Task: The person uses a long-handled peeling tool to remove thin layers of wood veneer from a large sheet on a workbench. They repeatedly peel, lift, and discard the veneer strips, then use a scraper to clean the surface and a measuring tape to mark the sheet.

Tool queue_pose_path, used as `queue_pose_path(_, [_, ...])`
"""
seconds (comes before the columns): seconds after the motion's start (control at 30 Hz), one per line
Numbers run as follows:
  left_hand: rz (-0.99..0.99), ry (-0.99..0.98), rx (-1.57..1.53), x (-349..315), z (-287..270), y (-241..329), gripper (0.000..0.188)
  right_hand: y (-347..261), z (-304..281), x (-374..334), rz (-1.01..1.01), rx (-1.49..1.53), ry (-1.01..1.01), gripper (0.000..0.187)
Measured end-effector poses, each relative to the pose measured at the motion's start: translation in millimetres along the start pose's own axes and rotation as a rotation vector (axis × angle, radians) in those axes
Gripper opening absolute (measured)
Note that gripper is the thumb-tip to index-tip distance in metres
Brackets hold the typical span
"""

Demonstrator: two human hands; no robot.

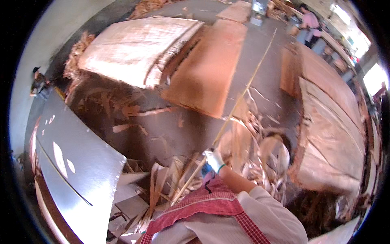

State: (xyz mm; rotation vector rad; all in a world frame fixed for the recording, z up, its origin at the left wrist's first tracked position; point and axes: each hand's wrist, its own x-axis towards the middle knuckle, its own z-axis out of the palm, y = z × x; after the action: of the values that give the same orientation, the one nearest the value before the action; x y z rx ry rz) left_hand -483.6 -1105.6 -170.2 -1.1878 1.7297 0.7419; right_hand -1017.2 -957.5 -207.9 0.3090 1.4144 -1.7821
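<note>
My right hand (214, 159), in a white work glove with a green cuff, is closed around a long thin yellowish stick (252, 77). The stick slants from beside my apron (203, 199) up to the far right, over the grey floor. Just below the glove is a blue patch (206, 169) that I cannot make out clearly. My left hand does not show. Curled strips of wood veneer (239, 142) lie heaped around the right hand, some partly behind it.
Pale veneer sheets (134, 51) are stacked at far left, beside a reddish sheet (211, 69). Another veneer stack (329, 138) stands at right. A shiny metal table (81, 158) is at near left. One person (309, 24) stands far right, another (40, 83) far left.
</note>
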Motion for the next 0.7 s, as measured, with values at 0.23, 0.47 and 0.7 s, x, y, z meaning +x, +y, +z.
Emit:
queue_pose_path(0.23, [0.324,0.324,-0.171,0.4,-191.3,222.8,0.042,-204.2,74.7,125.7,-0.207,-0.174,-0.02,0.01])
queue_pose_path(0.47, [0.583,0.437,-0.266,93.5,-380.0,446.9,0.034,-236.3,78.6,221.3,-0.137,-0.332,0.043,0.015])
queue_pose_path(0.7, [0.777,0.469,-0.248,253.0,-559.2,614.9,0.039,-140.8,-27.4,273.8,0.196,-0.188,0.582,0.022])
